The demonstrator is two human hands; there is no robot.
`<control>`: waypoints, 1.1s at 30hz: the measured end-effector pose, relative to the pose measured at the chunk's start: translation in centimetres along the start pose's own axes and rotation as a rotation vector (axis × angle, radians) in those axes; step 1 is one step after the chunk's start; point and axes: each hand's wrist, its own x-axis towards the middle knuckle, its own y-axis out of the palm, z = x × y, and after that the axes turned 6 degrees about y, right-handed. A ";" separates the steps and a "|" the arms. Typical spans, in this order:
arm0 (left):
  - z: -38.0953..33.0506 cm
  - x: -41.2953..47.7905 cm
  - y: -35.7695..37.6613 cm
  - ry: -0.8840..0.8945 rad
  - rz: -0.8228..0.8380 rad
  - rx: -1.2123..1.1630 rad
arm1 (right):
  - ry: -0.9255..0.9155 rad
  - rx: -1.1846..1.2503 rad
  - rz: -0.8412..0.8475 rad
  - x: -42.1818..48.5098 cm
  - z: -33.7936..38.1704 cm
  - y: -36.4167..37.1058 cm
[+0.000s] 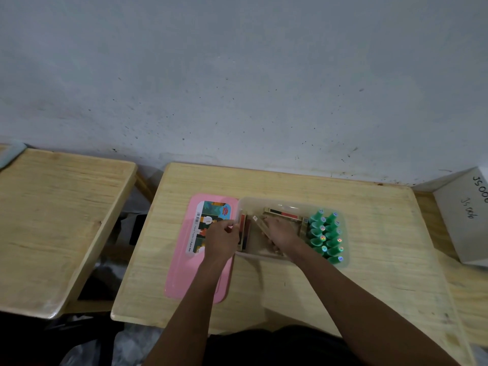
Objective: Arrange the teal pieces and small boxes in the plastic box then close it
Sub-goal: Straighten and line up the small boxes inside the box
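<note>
A clear plastic box (280, 203) stands open on the wooden table. Several teal pieces (326, 235) fill its right end in two rows. Small gold-edged boxes lie inside: one along the back wall (284, 214) and some upright at the left wall (245, 232). My left hand (221, 240) is at the box's left wall, its fingers curled round one of those upright small boxes. My right hand (281, 231) is inside the box and holds a long small box (260, 222) that slants across the middle. The box's pink lid (184, 262) lies flat to its left.
The table (383, 247) has bare wood to the right of the box and in front of it. A second wooden table (60, 212) stands to the left across a gap. A white carton (464, 220) sits at the far right. A wall rises right behind.
</note>
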 end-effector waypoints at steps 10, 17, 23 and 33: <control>-0.1 -0.1 0.0 -0.004 -0.005 -0.004 | -0.112 -0.029 -0.015 0.3 -1.3 0.1; 0.2 0.0 0.0 -0.002 -0.006 0.014 | -0.230 -0.358 -0.237 0.4 -1.6 1.8; 0.1 0.0 0.0 0.011 -0.008 0.019 | -0.230 -0.277 -0.185 0.2 -1.5 1.7; 0.2 0.0 0.1 0.005 -0.006 0.011 | -0.213 -0.334 -0.306 0.9 -2.2 1.8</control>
